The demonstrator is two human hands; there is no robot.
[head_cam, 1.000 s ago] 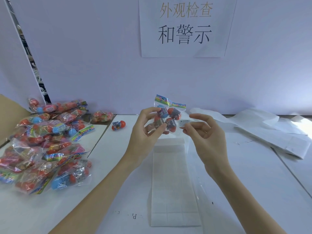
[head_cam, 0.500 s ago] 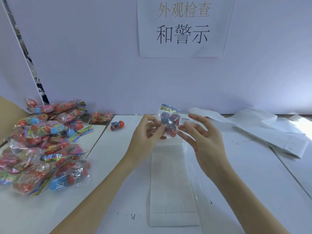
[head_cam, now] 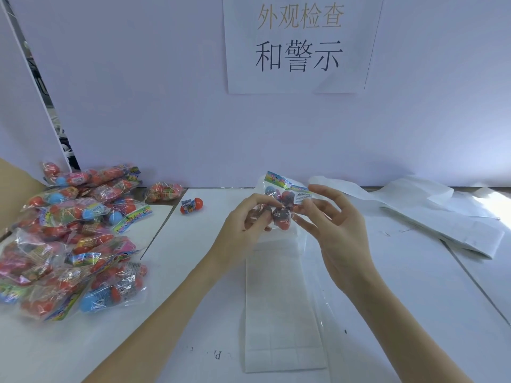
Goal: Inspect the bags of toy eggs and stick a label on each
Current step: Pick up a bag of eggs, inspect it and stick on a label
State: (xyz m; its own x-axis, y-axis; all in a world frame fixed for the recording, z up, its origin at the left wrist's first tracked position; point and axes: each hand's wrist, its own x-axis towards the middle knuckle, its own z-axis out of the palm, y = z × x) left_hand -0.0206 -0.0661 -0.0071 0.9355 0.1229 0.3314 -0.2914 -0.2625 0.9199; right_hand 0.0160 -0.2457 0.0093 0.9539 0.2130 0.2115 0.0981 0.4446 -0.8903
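A heap of clear bags (head_cam: 69,239) packed with red and blue eggs is noted at table (head_cam: 193,313) left. One bag (head_cam: 282,205), with striped header and dark-red eggs, is held above the label sheet (head_cam: 282,313), pinched by the left hand (head_cam: 243,228). Its label (head_cam: 303,197), headed "WARNING", is touched by the right hand (head_cam: 336,225), fingers spread.

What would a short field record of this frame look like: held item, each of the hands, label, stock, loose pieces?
held item: clear plastic bag of red and blue toy eggs
left hand: grips the bag
right hand: fingers spread, fingertip on the label
label: white warning sticker on the bag
stock: pile of bagged toy eggs, table's left
loose: single red toy egg
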